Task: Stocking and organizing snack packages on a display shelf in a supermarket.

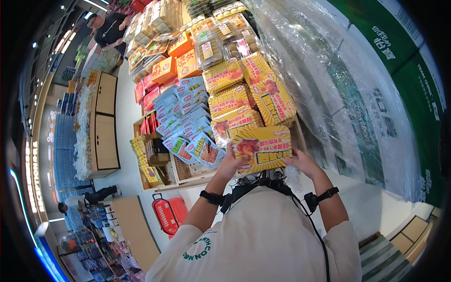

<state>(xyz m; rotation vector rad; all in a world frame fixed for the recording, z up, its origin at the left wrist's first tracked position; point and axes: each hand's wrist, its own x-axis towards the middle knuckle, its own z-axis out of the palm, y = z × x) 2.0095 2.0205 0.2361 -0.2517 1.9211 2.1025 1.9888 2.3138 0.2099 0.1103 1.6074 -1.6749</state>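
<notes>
Between my two hands is a yellow snack box (263,146) with a food picture on its top, held level above the near edge of the display. My left hand (231,162) grips its left side, the thumb lying over the top near the corner. On the opposite side my right hand (300,162) closes on the near right corner. Just beyond it are stacks of matching yellow boxes (232,123), and more yellow boxes (272,96) lean at the right. Blue snack pouches (205,149) stand in rows to the left of my left hand.
A wooden display crate (188,177) borders the goods. Farther back are orange boxes (164,70) and clear food tubs (208,50). Plastic-wrapped green and white cartons (357,94) rise on the right. A red shopping basket (169,214) stands on the floor; two people are at left.
</notes>
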